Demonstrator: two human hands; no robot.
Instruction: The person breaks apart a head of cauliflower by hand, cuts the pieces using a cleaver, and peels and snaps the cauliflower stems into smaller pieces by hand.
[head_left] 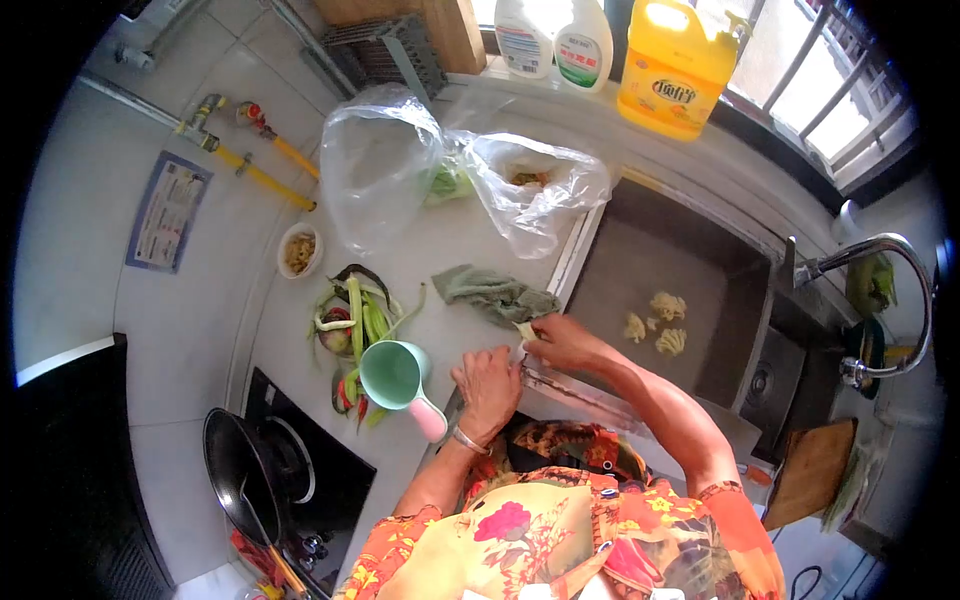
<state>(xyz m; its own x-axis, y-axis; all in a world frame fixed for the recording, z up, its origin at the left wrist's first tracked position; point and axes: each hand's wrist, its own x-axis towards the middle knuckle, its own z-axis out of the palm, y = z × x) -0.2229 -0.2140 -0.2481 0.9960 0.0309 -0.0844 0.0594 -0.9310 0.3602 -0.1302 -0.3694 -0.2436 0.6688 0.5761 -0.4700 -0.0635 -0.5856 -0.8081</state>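
My right hand point(562, 342) is closed on a small pale piece of cauliflower point(525, 334) at the counter's front, beside the sink. Close on its left is my left hand point(490, 388), fingers curled down by the counter edge; what lies under them is hidden. Several cauliflower florets point(670, 342) lie on the bottom of the metal sink point(640, 240). A crumpled grey-green cloth point(495, 293) is just beyond my hands. To the left of my left hand stands a mint-green cup point(392, 372) with a pink handle.
Long green vegetables point(368, 315) lie behind the cup, near a small white bowl point(300, 250). Clear plastic bags point(375, 165) stand at the back. A black wok point(240, 480) sits on the left; a curved faucet point(915, 260) rises on the right. Bottles, one yellow point(675, 70), line the sill.
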